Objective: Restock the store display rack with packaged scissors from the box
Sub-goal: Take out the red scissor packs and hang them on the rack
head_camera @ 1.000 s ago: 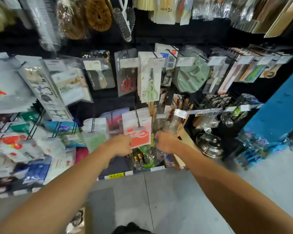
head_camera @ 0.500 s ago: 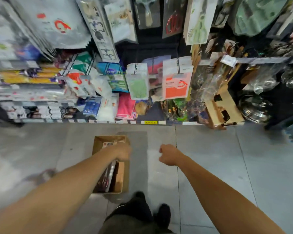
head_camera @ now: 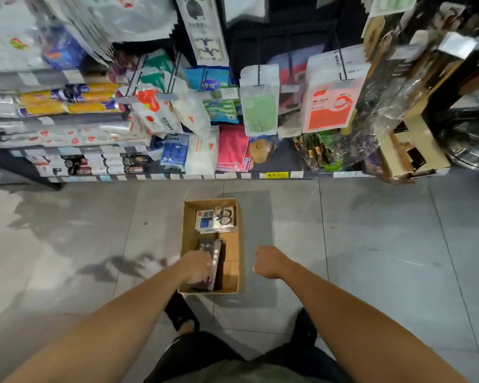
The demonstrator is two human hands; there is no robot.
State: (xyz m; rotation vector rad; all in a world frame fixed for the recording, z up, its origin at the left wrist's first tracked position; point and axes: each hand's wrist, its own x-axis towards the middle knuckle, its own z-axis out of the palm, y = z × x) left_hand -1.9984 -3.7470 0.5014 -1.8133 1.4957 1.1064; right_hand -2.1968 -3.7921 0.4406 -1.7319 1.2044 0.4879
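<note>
The packaged scissors (head_camera: pixel 208 268) remaining to be stocked lie in the open cardboard box (head_camera: pixel 231 272) on the floor (head_camera: pixel 371 258), in two groups: a dark stack at the near end and a lighter blister pack (head_camera: pixel 216 220) with metal scissors showing at the far end. The left hand (head_camera: pixel 197 266) is now down inside the box, resting on the dark stack, fingers curled over its near edge; whether a pack is actually pinched cannot be told, as the hand covers the contact. A second ago both hands were up at the display rack (head_camera: pixel 260 175), at the hanging orange pack (head_camera: pixel 329 106); half a second ago the left hand had only reached the box rim. The change is therefore from hanging to fetching: one placement appears complete and the next pick is under way. The right hand (head_camera: pixel 268 262) is loosely fisted and holds nothing, hovering just right of the box, apart from it. The rack stands beyond the box, its pegs crowded with packets. Judgement: stock remains in the box, so the task is partway through; packs in the stack may lift together, so separating one needs care.
</note>
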